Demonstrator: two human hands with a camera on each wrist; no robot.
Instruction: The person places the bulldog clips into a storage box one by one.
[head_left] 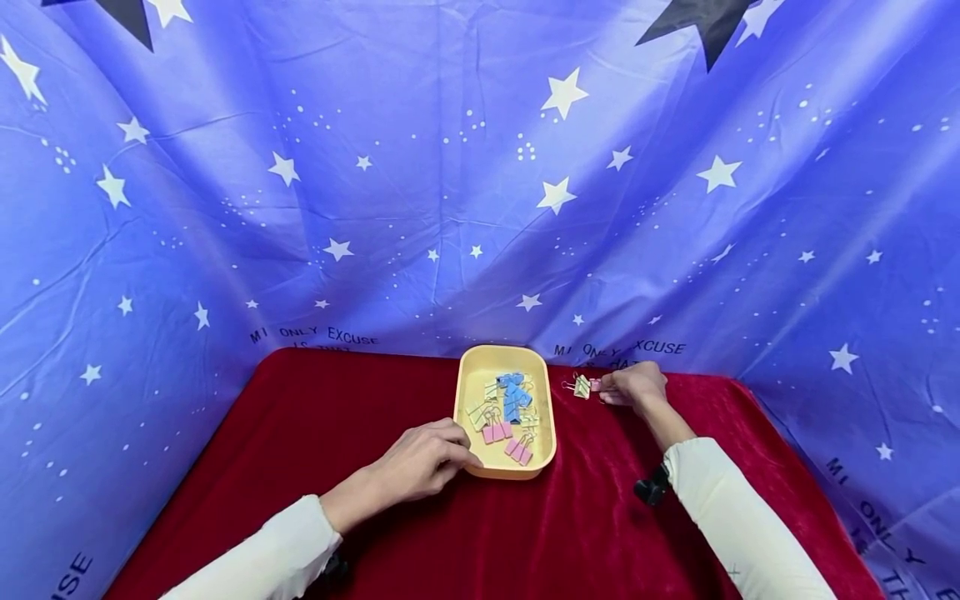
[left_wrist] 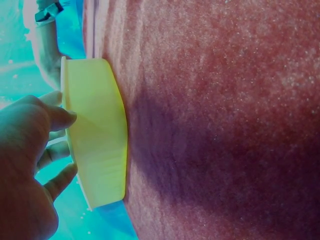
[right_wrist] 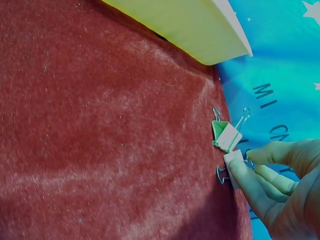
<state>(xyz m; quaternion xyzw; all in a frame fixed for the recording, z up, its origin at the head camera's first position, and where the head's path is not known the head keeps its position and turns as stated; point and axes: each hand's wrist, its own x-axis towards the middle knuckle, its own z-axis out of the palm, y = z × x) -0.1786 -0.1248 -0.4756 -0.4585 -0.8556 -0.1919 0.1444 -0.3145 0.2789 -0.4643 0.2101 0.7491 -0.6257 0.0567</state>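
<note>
A pale yellow plastic tray [head_left: 552, 425] holds several binder clips: blue clips [head_left: 513, 400], pink clips [head_left: 497, 432] and pale green ones. My left hand [head_left: 429, 458] grips the tray's near left corner; in the left wrist view the thumb lies against its outer wall [left_wrist: 97, 135] and fingertips bend over the rim. Right of the tray, my right hand [head_left: 636, 387] pinches a pink binder clip [right_wrist: 233, 157] between thumb and fingers, covering part of it. Touching that clip, a pale green binder clip [head_left: 581, 386] lies on the cloth with its wire handles spread.
Dark red velvet cloth [head_left: 337, 400] covers the table. A blue curtain [head_left: 420, 183] with white stars hangs behind and at both sides, meeting the table's back edge close to the right hand.
</note>
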